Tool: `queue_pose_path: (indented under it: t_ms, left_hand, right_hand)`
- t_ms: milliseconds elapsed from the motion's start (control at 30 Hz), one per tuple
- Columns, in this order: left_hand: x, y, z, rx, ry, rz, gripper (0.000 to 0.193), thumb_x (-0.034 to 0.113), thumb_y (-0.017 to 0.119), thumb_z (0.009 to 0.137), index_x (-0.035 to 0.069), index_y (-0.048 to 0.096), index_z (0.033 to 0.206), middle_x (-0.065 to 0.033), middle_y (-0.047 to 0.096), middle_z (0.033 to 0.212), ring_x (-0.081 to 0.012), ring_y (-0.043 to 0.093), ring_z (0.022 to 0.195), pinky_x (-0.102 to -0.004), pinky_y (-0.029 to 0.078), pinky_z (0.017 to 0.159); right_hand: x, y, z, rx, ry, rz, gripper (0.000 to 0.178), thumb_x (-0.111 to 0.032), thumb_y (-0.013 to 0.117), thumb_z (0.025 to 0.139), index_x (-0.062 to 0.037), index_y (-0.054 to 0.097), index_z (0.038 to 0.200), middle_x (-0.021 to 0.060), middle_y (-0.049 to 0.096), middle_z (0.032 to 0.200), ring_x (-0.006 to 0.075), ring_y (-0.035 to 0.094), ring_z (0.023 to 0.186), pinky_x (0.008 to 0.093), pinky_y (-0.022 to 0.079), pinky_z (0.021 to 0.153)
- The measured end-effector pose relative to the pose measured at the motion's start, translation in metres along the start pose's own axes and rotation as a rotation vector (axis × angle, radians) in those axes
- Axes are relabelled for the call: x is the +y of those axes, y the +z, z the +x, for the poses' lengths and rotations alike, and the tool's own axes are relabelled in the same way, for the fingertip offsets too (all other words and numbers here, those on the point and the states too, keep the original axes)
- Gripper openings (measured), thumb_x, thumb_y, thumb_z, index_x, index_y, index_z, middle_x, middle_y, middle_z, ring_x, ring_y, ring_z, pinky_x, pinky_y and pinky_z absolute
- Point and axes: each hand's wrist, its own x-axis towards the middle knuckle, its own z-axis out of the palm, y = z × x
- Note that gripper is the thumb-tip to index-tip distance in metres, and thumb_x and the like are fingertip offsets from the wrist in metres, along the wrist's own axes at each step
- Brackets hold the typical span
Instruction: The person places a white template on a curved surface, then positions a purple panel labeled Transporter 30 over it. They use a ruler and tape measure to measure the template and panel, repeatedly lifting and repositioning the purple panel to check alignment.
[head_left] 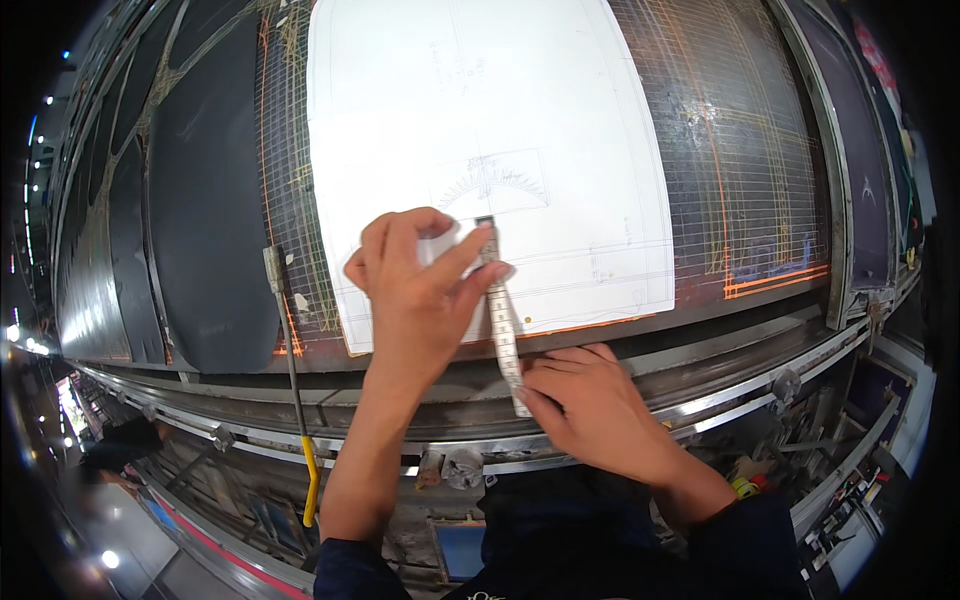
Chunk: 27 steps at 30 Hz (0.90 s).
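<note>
A white measuring tape runs from the middle of a large white paper sheet down past its near edge. My left hand pinches the tape near its dark-tipped end, thumb and forefinger on it, the other fingers curled above the paper. Lower and to the right, my right hand closes on the tape's other visible part by the table's front edge. Just beyond the tape's end, a fan-shaped pencil drawing with fine lines is on the sheet.
Beneath the paper is a dark table marked with orange and yellow grid lines. Black sheets lie to the left. A long metal tool with a yellow handle leans over the front edge. Metal rails run along the front. Another person's arm shows at lower left.
</note>
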Motion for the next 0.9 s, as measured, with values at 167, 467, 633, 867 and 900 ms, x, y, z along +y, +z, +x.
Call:
queue_pose_path:
  t_ms: [167,467,633,867,900]
  left_hand:
    - [0.019,0.016,0.025,-0.011,0.071,-0.026,0.039,0.031,0.09,0.073,0.019,0.082,0.109,-0.0023,0.06,0.113,-0.0223,0.049,0.114,-0.0405,0.03,0.094]
    - [0.021,0.019,0.029,-0.05,-0.026,-0.058,0.045,0.033,0.094,0.066,0.018,0.083,0.107,-0.0023,0.057,0.114,-0.0206,0.049,0.114,-0.0394,0.033,0.096]
    - [0.02,0.02,0.029,-0.051,-0.007,-0.068,0.047,0.035,0.094,0.066,0.018,0.083,0.108,-0.0018,0.056,0.114,-0.021,0.048,0.113,-0.04,0.033,0.097]
    - [0.022,0.019,0.03,-0.066,-0.016,-0.039,0.048,0.037,0.094,0.066,0.018,0.083,0.109,-0.0018,0.056,0.114,-0.0212,0.048,0.114,-0.0399,0.033,0.097]
    - [0.021,0.018,0.03,-0.064,-0.015,-0.041,0.049,0.038,0.094,0.066,0.018,0.083,0.109,-0.0019,0.056,0.114,-0.0213,0.048,0.114,-0.0399,0.033,0.097]
  right_hand:
    - [0.011,-0.011,-0.009,0.057,0.075,0.068,0.009,-0.011,0.065,0.093,-0.0033,0.068,0.09,0.0122,0.071,0.086,0.0327,0.066,0.09,0.0464,0.046,0.089]
    - [0.017,-0.011,-0.007,0.042,0.139,0.068,0.013,-0.012,0.064,0.093,-0.0008,0.064,0.087,0.0168,0.069,0.086,0.0362,0.065,0.089,0.0459,0.048,0.086]
    - [0.018,-0.011,-0.007,0.054,0.127,0.084,0.012,-0.011,0.063,0.093,-0.0006,0.064,0.087,0.0169,0.069,0.087,0.0365,0.065,0.091,0.0462,0.049,0.086]
    - [0.018,-0.009,-0.009,0.094,0.094,0.044,0.007,-0.007,0.066,0.088,-0.0006,0.066,0.089,0.0148,0.07,0.086,0.0343,0.065,0.091,0.0461,0.051,0.084]
    - [0.018,-0.01,-0.009,0.094,0.096,0.051,0.007,-0.008,0.065,0.09,-0.0007,0.065,0.089,0.0151,0.069,0.086,0.0352,0.065,0.091,0.046,0.05,0.084]
